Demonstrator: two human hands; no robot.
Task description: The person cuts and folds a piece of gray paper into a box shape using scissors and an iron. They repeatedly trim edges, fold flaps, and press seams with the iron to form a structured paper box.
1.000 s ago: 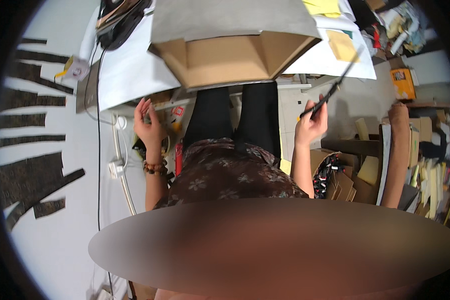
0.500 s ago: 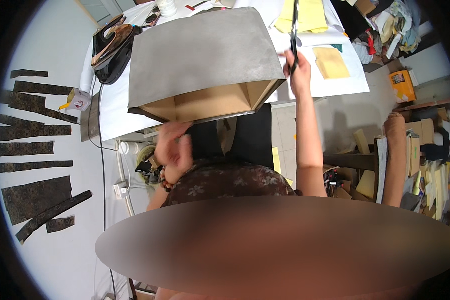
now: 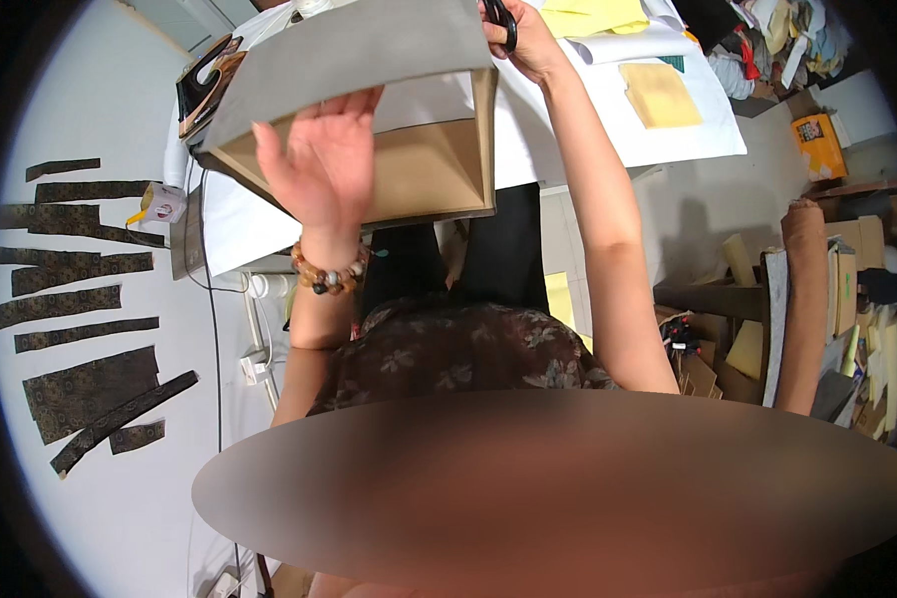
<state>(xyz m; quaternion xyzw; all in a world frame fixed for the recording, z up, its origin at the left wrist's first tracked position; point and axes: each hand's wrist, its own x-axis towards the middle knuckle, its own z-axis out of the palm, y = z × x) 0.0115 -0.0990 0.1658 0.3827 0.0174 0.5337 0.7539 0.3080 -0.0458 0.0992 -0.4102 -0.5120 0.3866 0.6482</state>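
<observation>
A box with a grey covering sheet (image 3: pixel 359 55) on top stands at the table's front edge, its light brown inside (image 3: pixel 424 164) facing me. Palm up, my left hand (image 3: pixel 329 164) reaches into the box's front opening with its fingers stretched out. The fingertips are beneath the front edge of the grey sheet, and I cannot tell whether they press on it. At the far right corner of the box, my right hand (image 3: pixel 528 45) has black-handled scissors (image 3: pixel 506 28) in its fingers. The blades are out of sight, and so is whether that hand also touches the box.
A black and copper iron (image 3: pixel 204 95) stands left of the box. Yellow foam (image 3: pixel 663 95) and a yellow sheet (image 3: pixel 593 15) lie on the white table (image 3: pixel 693 149). Dark patterned strips (image 3: pixel 90 369) hang on the left wall. A brown roll (image 3: pixel 802 299) stands at the right among shelves.
My left hand has moved up from below the box into its opening. The box has tipped or shifted away, showing white through its back. My right hand has moved farther and left with the scissors.
</observation>
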